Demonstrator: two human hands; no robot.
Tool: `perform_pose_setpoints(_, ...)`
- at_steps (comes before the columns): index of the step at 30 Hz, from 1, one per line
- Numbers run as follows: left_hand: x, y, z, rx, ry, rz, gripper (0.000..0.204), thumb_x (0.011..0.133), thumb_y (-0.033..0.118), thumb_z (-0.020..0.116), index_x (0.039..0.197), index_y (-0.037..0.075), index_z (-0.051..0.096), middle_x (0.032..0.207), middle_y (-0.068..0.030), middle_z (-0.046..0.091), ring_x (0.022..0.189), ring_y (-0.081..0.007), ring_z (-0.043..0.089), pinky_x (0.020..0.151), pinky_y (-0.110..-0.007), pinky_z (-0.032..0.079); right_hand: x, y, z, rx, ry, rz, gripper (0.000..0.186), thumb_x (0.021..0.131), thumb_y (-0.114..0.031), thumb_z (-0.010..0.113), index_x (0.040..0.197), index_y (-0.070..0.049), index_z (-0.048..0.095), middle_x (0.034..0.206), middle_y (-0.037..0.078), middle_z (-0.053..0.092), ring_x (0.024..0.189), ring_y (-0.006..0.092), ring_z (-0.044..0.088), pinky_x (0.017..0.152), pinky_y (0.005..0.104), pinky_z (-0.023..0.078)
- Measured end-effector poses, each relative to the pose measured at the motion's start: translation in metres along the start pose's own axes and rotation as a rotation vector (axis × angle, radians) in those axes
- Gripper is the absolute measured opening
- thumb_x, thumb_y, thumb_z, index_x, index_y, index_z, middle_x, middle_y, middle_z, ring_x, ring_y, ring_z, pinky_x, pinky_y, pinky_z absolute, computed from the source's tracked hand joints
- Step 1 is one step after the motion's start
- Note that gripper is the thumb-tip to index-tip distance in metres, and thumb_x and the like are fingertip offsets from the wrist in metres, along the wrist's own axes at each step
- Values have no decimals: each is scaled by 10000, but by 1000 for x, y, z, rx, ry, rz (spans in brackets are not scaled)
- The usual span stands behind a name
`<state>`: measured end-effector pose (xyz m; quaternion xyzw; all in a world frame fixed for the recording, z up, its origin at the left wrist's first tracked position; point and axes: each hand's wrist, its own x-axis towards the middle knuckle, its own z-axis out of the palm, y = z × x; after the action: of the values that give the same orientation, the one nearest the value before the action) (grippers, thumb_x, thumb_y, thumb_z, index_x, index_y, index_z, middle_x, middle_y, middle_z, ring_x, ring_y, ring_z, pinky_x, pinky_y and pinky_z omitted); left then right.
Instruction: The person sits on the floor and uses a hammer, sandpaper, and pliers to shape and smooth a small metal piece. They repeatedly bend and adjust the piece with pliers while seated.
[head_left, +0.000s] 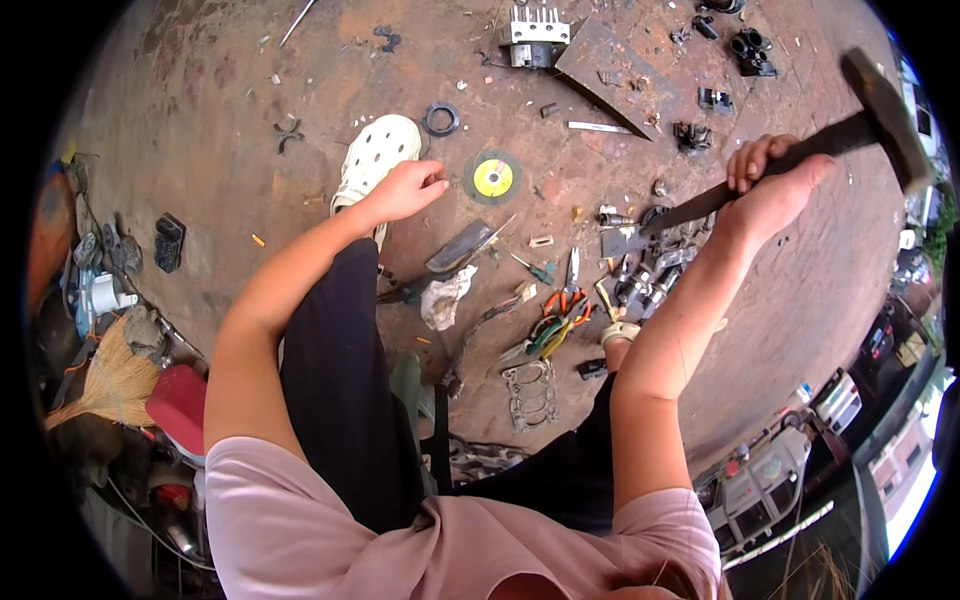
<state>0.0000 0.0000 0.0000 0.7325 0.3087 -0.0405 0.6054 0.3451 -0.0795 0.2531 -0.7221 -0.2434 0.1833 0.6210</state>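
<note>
My right hand (775, 185) is wrapped round the handle of a hammer (838, 138), raised at the right. The hammer's dark head points up and outward, and its handle end reaches back toward a cluster of metal parts (640, 280). My left hand (408, 190) hangs over my knee with its fingers curled, and nothing shows in them. Just beyond it is the white clog (378, 155) on my left foot. A cutting disc (493, 178) with a yellow centre lies to the right of that hand, and a black ring (441, 119) lies farther off.
Several pliers (568, 302), a metal gasket (530, 393) and a crumpled white rag (445, 297) lie between my feet. A metal plate (610, 70) and black parts (752, 52) sit at the far side. A straw broom (120, 375) and red container (180, 405) stand left.
</note>
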Motion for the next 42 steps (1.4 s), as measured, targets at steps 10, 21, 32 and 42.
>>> perform_pose_setpoints(10, -8, 10, 6, -73, 26, 68, 175, 906, 160, 628, 921, -13, 610, 650, -81, 568, 601, -151, 529, 567, -332, 425, -52, 189, 35, -181, -89, 783, 622, 985, -583, 459, 641, -65, 466, 528, 16, 427, 448, 152, 420, 436, 315, 335)
perform_pose_setpoints(21, -6, 3, 3, -39, 28, 70, 180, 898, 158, 628, 940, -16, 619, 668, -120, 597, 599, -212, 570, 579, -359, 452, 29, -44, -4, -71, 58, -160, 656, 1006, -648, 171, 733, -106, 419, 530, -17, 365, 428, 93, 314, 402, 241, 282)
perform_pose_setpoints(32, -8, 8, 0, 41, 36, 173, 167, 901, 154, 618, 927, -11, 619, 715, -152, 616, 651, -274, 608, 612, -380, 470, -57, 206, 34, -355, 107, 690, 673, 975, -589, 479, 576, -47, 489, 482, 58, 466, 453, 175, 482, 441, 353, 380)
perform_pose_setpoints(42, -7, 7, 0, 45, -5, 120, 177, 902, 160, 612, 918, -16, 613, 724, -168, 618, 665, -304, 617, 618, -391, 478, -29, 46, 12, -248, 151, 85, 530, 1020, -547, 391, 728, -109, 460, 532, -42, 423, 419, 39, 364, 372, 220, 289)
